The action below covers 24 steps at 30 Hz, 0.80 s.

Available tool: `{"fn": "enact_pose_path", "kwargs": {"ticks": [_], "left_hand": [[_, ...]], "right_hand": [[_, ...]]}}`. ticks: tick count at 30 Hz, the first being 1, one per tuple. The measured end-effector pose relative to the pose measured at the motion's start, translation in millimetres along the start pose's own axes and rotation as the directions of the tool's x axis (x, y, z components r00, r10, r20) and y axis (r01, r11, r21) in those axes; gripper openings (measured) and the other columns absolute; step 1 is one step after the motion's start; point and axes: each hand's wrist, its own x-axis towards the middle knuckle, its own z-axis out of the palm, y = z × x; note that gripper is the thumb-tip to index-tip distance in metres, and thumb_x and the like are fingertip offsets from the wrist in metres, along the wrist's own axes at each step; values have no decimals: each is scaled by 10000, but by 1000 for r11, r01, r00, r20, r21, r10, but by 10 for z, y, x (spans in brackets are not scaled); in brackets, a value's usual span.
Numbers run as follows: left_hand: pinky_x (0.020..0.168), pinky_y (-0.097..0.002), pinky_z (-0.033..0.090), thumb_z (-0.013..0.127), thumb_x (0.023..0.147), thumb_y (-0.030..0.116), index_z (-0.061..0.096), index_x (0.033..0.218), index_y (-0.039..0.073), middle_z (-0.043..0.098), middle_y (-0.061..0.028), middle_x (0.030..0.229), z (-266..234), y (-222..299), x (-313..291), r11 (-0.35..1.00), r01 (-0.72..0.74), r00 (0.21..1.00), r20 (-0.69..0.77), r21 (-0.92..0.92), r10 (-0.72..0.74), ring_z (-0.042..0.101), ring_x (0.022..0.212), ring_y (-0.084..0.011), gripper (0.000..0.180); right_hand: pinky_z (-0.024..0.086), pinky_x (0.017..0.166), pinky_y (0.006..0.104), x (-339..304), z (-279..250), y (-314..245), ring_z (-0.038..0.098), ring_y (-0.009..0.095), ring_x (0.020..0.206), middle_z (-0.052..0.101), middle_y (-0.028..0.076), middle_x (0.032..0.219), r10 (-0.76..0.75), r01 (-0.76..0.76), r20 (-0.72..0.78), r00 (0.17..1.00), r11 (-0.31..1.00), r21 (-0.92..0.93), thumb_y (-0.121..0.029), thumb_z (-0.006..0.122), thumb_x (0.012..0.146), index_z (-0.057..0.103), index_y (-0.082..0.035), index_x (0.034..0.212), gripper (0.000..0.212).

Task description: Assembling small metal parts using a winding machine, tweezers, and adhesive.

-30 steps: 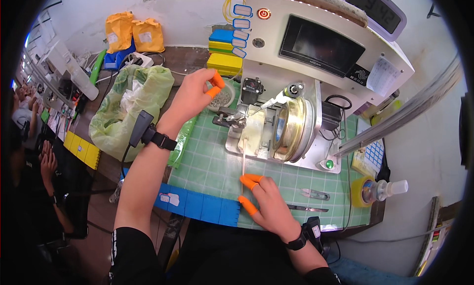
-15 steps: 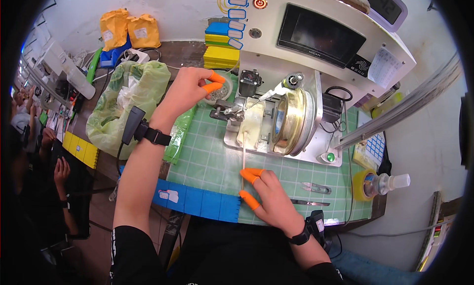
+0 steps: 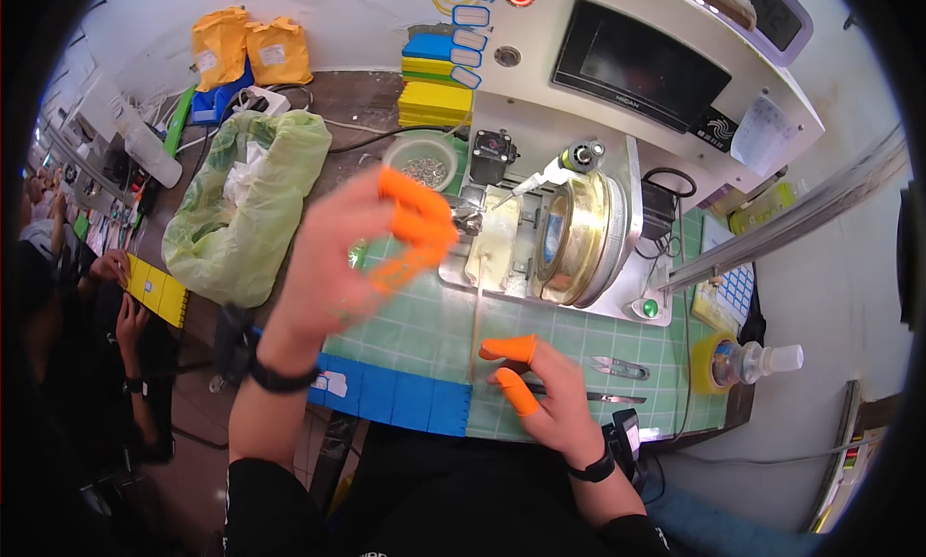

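Observation:
Orange finger cots cover several fingertips of both my hands. Smeared by motion, my left hand (image 3: 352, 244) hangs over the left of the green cutting mat (image 3: 395, 340), in front of the machine's clamp; whether it holds anything is hidden. My right hand (image 3: 545, 393) rests low over the mat, its thumb and forefinger apart with nothing between them. Just left of those fingertips lies a thin wooden stick (image 3: 476, 326), its far end on the pale block (image 3: 492, 244) of the machine. A dispensing pen (image 3: 555, 171) points its tip down toward the block, beside a round brass-coloured wheel (image 3: 564, 244).
A bowl of small metal parts (image 3: 391, 154) stands behind my left hand. Left of it is a green bag-lined bin (image 3: 280, 200). Tweezers (image 3: 617, 399), small snips (image 3: 617, 368), a tape roll (image 3: 711, 362) and a clear bottle (image 3: 757, 361) sit rightward. A blue strip (image 3: 405, 396) lines the front edge.
My left hand has moved down and toward me from beside the bowl. My right hand has shifted slightly right, its fingers coming away from the wooden stick.

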Motion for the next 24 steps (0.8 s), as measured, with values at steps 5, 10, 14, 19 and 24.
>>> {"fn": "enact_pose_path", "kwargs": {"ticks": [5,10,14,19,24], "left_hand": [[766,-307,568,881,791,-3,808,949,48,769,-118,1020,312,540,-450,990,43,998,49,-132,-36,729,902,-220,181],[788,-319,572,871,792,-15,803,990,28,782,-138,1052,241,594,-461,976,94,996,10,-198,-94,738,925,-237,214],[812,-330,571,853,800,-22,798,1035,21,783,-152,1068,208,614,-404,975,79,996,-18,-210,-84,739,925,-257,245],[797,-331,582,853,808,9,802,1052,27,775,-158,1066,137,609,-400,986,65,998,22,-156,-62,745,919,-268,250],[754,-330,591,857,821,42,820,1074,41,769,-144,1039,72,698,-412,999,33,999,1,-25,-33,744,893,-267,256]], "right_hand": [[561,688,279,97,71,-271,741,175,790,700,116,969,32,-11,-57,998,943,333,-33,737,988,699,6,1176,196],[519,602,275,242,108,-459,687,172,694,681,98,895,-133,157,-152,979,975,155,-28,770,957,701,4,1028,105],[489,557,292,381,59,-548,624,185,614,660,99,855,-362,348,-173,916,932,-104,-26,787,926,694,-4,991,116],[469,519,301,436,18,-624,618,196,601,616,86,817,-390,354,-150,909,909,-220,-30,805,888,676,-19,945,142],[466,513,314,429,-6,-607,611,203,582,594,63,817,-382,355,-51,923,893,-277,-66,829,853,674,-59,941,178]]}}
